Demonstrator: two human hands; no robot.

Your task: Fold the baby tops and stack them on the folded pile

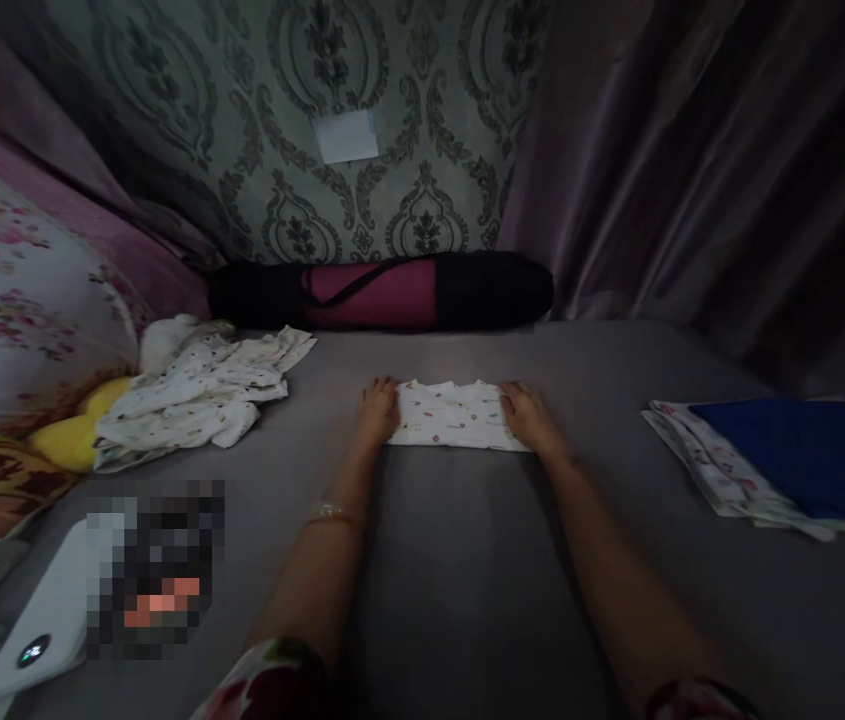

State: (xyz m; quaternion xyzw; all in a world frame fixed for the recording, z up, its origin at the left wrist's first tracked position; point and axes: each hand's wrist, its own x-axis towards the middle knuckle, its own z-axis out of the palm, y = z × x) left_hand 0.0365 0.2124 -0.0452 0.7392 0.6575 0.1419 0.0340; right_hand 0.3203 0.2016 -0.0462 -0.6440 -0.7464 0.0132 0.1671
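A small white cloth (450, 415) with a tiny coloured print lies folded into a flat rectangle on the grey sheet (459, 560). At its left edge rests my left hand (379, 410), fingers together over the side of the fabric. My right hand (528, 415) is at the opposite edge, its fingers bent onto the cloth. Both thumbs are partly hidden, but each hand appears to grip its side.
Crumpled printed clothes (197, 400) lie at the left by a yellow cushion (66, 440). A white device (62, 600) is at the near left. Folded clothes with a blue one (804, 450) lie right. A black and pink roll (384, 293) lines the wall.
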